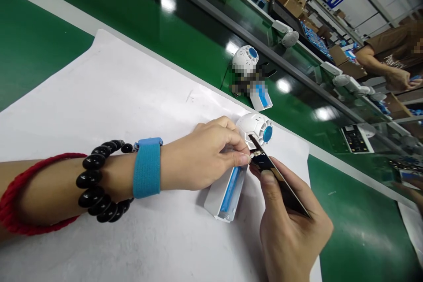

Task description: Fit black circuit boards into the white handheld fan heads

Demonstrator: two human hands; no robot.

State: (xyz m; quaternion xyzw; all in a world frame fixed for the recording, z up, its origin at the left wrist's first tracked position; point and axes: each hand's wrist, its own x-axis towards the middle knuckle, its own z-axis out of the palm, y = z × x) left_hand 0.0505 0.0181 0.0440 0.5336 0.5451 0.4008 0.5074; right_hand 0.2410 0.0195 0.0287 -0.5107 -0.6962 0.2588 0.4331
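Observation:
My right hand [291,224] grips a dark circuit board [280,180] by its edges, tilted up off the white sheet. My left hand [214,154] pinches a small white plug [254,154] at the board's near connectors; whether it is seated I cannot tell. Beneath my hands lies a white device with a round vented head [253,128] and a blue disc at its centre. Its white handle shell [223,196] is open and shows a long blue part inside. My left fingers hide where head and handle meet.
A white sheet [99,110] covers the green table [357,211]. A similar white device [245,59] lies beyond it, partly blurred. Another circuit board [356,139] is farther right. Across a dark rail [211,11], a co-worker's hand [398,78] is near cardboard boxes and more white devices.

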